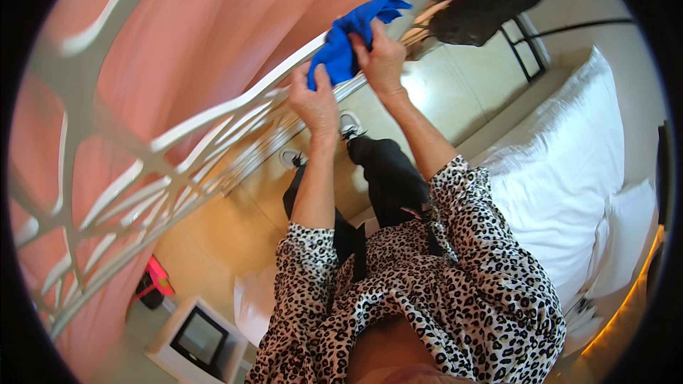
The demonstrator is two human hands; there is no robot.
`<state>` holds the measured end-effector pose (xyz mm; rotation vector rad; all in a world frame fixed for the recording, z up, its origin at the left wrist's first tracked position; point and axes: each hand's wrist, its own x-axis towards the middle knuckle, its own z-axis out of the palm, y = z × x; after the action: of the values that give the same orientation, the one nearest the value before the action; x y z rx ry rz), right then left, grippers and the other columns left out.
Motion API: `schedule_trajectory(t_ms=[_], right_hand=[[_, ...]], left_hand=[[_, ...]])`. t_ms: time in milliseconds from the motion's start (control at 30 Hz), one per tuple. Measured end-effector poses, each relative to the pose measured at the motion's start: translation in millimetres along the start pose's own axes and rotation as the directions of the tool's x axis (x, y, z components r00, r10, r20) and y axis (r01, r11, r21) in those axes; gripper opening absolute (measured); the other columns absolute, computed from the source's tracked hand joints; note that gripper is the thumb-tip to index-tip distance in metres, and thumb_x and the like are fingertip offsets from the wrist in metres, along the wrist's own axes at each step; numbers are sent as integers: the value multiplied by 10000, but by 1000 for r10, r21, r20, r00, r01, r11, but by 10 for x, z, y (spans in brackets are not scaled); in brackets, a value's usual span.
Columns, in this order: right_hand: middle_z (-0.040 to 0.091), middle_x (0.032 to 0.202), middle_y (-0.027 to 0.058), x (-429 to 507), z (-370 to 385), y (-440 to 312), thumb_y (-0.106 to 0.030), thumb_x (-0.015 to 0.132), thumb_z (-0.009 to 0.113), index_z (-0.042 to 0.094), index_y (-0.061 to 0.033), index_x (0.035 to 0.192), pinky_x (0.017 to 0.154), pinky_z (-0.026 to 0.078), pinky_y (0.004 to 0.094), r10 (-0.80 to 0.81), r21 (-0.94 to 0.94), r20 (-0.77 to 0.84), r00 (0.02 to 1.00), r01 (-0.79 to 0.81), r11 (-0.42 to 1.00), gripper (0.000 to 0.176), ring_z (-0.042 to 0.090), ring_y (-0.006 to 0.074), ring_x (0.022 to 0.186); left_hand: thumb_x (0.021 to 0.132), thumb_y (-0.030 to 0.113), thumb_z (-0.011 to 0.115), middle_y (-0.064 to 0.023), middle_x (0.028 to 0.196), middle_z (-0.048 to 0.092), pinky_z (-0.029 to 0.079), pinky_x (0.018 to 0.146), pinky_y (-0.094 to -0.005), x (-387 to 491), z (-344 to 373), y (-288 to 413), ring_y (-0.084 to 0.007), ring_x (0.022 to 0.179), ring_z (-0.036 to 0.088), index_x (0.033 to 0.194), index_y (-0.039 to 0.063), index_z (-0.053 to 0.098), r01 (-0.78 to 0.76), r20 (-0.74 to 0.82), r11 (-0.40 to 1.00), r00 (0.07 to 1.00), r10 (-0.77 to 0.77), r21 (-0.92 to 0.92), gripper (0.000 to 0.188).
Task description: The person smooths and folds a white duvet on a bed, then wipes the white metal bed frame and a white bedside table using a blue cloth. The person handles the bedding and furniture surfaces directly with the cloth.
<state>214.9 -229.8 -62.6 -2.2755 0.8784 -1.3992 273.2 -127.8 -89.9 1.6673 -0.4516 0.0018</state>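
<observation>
A blue cloth point(341, 48) is stretched between my two hands, partly bunched and with a loose end at the upper right. My left hand point(315, 98) pinches its lower left side, thumb on top. My right hand point(383, 58) grips the upper right side. Both hands are at the long white openwork lattice panel point(176, 170), close to its edge. The cloth overlaps that edge in view, and I cannot tell how firmly it presses on it. Salmon-pink curtain fabric point(213, 37) hangs behind the lattice.
A bed with white bedding point(555, 170) lies to the right. A dark bulky object point(480, 5) juts in at the upper right, near a black metal frame point(525, 50). Below left are a white box-shaped cabinet point(160, 346) and a pink-and-black item point(155, 282). Pale floor tiles point(459, 85) show.
</observation>
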Motion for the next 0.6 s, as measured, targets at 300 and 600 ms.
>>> schedule_trajectory(t_ms=[300,600], right_hand=[[589,648,170,-316,351,-402,-149,812,639,583,-83,905,503,440,424,8,-54,333,943,11,998,127,592,363,598],[585,660,161,-752,595,-937,-93,811,623,581,-11,932,544,445,336,22,388,470,882,-229,893,152,582,247,579]], left_hand=[[875,107,582,-49,721,582,463,472,-239,-278,-482,-290,-96,598,556,897,-18,577,322,-98,889,924,-370,-326,127],[924,100,521,-52,778,588,497,498,-228,-294,-1405,-363,-92,572,537,934,-5,541,176,-347,901,880,-324,-396,107]])
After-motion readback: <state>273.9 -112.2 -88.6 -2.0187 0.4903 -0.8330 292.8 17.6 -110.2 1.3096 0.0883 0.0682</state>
